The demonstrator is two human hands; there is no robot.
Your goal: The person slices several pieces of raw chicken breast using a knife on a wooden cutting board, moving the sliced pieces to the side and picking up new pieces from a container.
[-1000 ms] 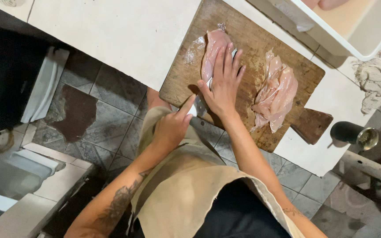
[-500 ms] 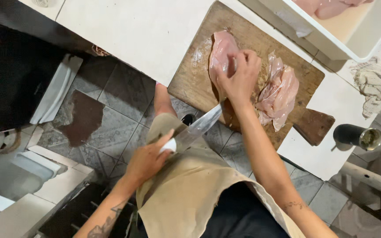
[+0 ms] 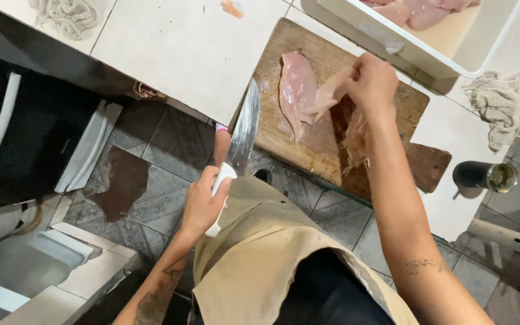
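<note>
A wooden cutting board (image 3: 308, 150) lies on a white tiled counter (image 3: 176, 48). A raw chicken breast (image 3: 296, 90) rests on its left half. My right hand (image 3: 371, 81) pinches a thin slice of chicken (image 3: 329, 96) and lifts it off the breast. More cut meat (image 3: 353, 141) lies on the board under my right forearm, partly hidden. My left hand (image 3: 203, 201) grips the white handle of a large knife (image 3: 245, 129). Its blade points away from me, beside the board's left edge and off the meat.
A white tub (image 3: 428, 57) with raw chicken stands behind the board. A crumpled cloth (image 3: 495, 102) and a dark cylindrical cup (image 3: 482, 176) lie at the right. Another cloth (image 3: 64, 15) sits at the far left. Below the counter edge is a tiled floor with a dark stain (image 3: 124, 183).
My right hand was pressed flat on the breast while the knife cut under it. The knife has pulled back off the board, and my right hand has closed on a slice and raised it.
</note>
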